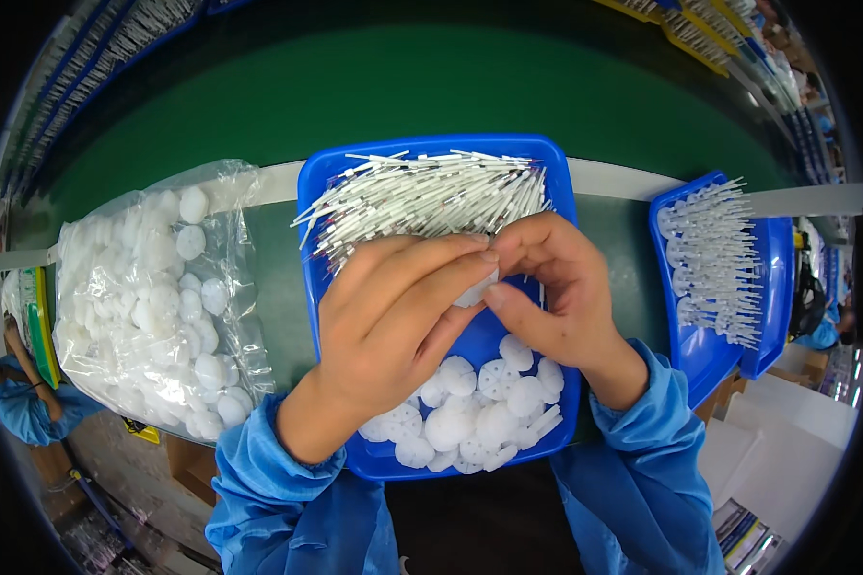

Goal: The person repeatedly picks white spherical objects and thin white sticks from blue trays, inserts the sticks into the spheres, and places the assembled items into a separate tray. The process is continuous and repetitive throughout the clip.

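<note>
Over the middle of a blue tray (568, 383), my two hands meet around a small white plastic disc (477, 290). My left hand (388, 311) is closed, its fingers lying over the disc and hiding much of it. The thumb of my right hand (558, 302) presses at the disc's edge, with its index finger bent in above. Whether a thin stick is also between the fingertips is hidden. Beyond my hands, a heap of thin white sticks (431, 196) fills the far part of the tray. Loose white discs with small holes (470, 417) lie in its near part.
On the left lies a clear plastic bag (153, 307) full of white discs. Another blue tray (686, 359) at the right holds rows of discs with sticks (714, 259). A green surface (431, 86) stretches beyond. Another person's blue sleeve (29, 402) shows far left.
</note>
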Action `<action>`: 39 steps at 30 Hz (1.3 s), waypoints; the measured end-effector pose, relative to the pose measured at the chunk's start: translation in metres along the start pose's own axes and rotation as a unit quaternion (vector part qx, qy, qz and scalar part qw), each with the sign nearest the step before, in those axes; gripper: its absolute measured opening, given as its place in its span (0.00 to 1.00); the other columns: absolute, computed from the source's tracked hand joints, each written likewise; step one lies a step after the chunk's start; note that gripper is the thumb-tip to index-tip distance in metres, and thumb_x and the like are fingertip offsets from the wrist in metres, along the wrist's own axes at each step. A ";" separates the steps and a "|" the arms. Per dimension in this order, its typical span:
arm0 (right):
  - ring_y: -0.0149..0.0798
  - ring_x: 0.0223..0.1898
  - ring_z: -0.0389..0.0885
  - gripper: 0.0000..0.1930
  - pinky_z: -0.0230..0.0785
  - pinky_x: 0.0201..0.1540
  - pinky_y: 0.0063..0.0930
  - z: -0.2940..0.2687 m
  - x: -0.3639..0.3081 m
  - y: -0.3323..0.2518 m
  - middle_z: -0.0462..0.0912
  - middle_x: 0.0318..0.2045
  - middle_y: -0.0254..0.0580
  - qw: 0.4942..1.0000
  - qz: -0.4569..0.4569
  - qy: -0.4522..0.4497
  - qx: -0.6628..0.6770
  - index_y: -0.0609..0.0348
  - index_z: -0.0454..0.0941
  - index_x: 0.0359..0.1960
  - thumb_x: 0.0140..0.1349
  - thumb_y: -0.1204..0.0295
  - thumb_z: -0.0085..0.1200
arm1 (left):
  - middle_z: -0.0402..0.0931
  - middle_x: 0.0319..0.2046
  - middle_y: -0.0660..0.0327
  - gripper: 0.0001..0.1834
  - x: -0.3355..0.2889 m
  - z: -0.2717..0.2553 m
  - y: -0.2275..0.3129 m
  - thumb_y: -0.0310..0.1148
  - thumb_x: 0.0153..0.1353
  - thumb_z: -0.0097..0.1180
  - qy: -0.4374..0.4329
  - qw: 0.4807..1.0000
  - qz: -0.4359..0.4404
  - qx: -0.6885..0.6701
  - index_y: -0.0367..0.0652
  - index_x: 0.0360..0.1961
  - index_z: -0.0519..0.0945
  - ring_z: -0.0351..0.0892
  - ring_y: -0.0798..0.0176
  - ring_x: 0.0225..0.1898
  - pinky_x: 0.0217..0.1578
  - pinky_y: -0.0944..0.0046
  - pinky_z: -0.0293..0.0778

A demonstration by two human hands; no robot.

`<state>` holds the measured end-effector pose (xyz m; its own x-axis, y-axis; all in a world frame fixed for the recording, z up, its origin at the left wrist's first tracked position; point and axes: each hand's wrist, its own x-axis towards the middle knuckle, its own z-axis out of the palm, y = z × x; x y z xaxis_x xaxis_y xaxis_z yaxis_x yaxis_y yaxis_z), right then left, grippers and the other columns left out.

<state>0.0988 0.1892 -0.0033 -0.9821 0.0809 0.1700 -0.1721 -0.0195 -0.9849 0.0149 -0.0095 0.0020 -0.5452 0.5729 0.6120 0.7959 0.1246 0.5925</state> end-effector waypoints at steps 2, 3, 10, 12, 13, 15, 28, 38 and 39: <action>0.28 0.39 0.88 0.10 0.81 0.46 0.25 -0.007 -0.003 0.000 0.89 0.38 0.36 0.999 0.036 0.014 -0.004 0.65 0.80 0.52 0.72 0.80 0.63 | 0.89 0.52 0.54 0.28 -0.001 0.000 -0.001 0.23 0.48 0.79 -0.007 1.000 0.004 -0.017 0.39 0.54 0.88 0.86 0.49 0.51 0.52 0.54 0.80; 0.27 0.37 0.88 0.08 0.81 0.44 0.25 -0.007 -0.002 -0.002 0.89 0.36 0.36 0.999 0.041 0.028 -0.007 0.65 0.81 0.51 0.73 0.80 0.62 | 0.89 0.53 0.54 0.29 0.000 0.000 -0.002 0.23 0.48 0.79 -0.010 1.000 0.006 -0.026 0.39 0.55 0.88 0.86 0.49 0.50 0.52 0.54 0.80; 0.33 0.34 0.88 0.05 0.80 0.41 0.28 -0.006 0.006 -0.019 0.90 0.36 0.37 0.918 -0.149 -0.008 -0.367 0.58 0.86 0.41 0.64 0.79 0.65 | 0.83 0.59 0.53 0.16 -0.003 -0.012 -0.014 0.31 0.74 0.63 0.098 0.971 -0.119 -0.182 0.40 0.59 0.89 0.85 0.60 0.47 0.45 0.64 0.82; 0.35 0.39 0.89 0.07 0.82 0.45 0.32 0.001 0.011 -0.028 0.89 0.39 0.36 0.823 -0.242 -0.110 -0.502 0.55 0.87 0.38 0.57 0.75 0.67 | 0.82 0.59 0.52 0.16 -0.004 -0.011 -0.013 0.32 0.79 0.57 0.141 0.941 -0.197 -0.235 0.38 0.60 0.88 0.84 0.66 0.48 0.45 0.67 0.82; 0.37 0.44 0.86 0.08 0.81 0.55 0.38 0.007 0.010 -0.026 0.87 0.40 0.32 0.789 -0.259 -0.145 -0.539 0.51 0.87 0.36 0.53 0.70 0.64 | 0.82 0.59 0.54 0.15 -0.005 -0.013 -0.013 0.30 0.80 0.55 0.134 0.929 -0.223 -0.265 0.37 0.59 0.88 0.83 0.70 0.48 0.44 0.71 0.81; 0.37 0.43 0.84 0.06 0.79 0.58 0.40 0.018 0.006 -0.020 0.85 0.38 0.32 0.751 -0.251 -0.158 -0.590 0.51 0.86 0.34 0.54 0.70 0.63 | 0.82 0.60 0.55 0.15 -0.006 -0.014 -0.014 0.29 0.80 0.56 0.112 0.916 -0.241 -0.302 0.38 0.60 0.88 0.83 0.70 0.48 0.43 0.71 0.81; 0.36 0.39 0.90 0.12 0.82 0.43 0.28 -0.001 0.024 -0.010 0.91 0.36 0.39 0.965 -0.124 0.005 -0.231 0.58 0.89 0.42 0.58 0.82 0.73 | 0.88 0.52 0.55 0.23 -0.006 0.003 -0.008 0.19 0.73 0.60 0.048 0.910 -0.292 -0.288 0.40 0.68 0.83 0.88 0.67 0.49 0.48 0.67 0.85; 0.23 0.22 0.84 0.08 0.75 0.27 0.20 0.003 0.011 -0.005 0.89 0.27 0.35 0.973 -0.005 0.048 -0.227 0.59 0.90 0.43 0.62 0.78 0.73 | 0.87 0.57 0.52 0.18 -0.007 -0.007 -0.006 0.17 0.73 0.62 0.024 0.925 -0.292 -0.239 0.33 0.63 0.83 0.87 0.61 0.58 0.60 0.61 0.82; 0.22 0.21 0.84 0.08 0.75 0.27 0.19 0.003 0.010 -0.005 0.89 0.26 0.34 0.973 -0.003 0.051 -0.224 0.58 0.91 0.43 0.62 0.77 0.73 | 0.87 0.57 0.52 0.18 -0.008 -0.007 -0.007 0.17 0.73 0.61 0.024 0.931 -0.284 -0.228 0.33 0.63 0.84 0.87 0.61 0.58 0.60 0.61 0.82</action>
<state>0.0897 0.1867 0.0030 -0.9646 0.1790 0.1938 -0.1045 0.4151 -0.9037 0.0113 -0.0202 -0.0036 -0.8642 0.4810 0.1478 0.1866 0.0335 0.9819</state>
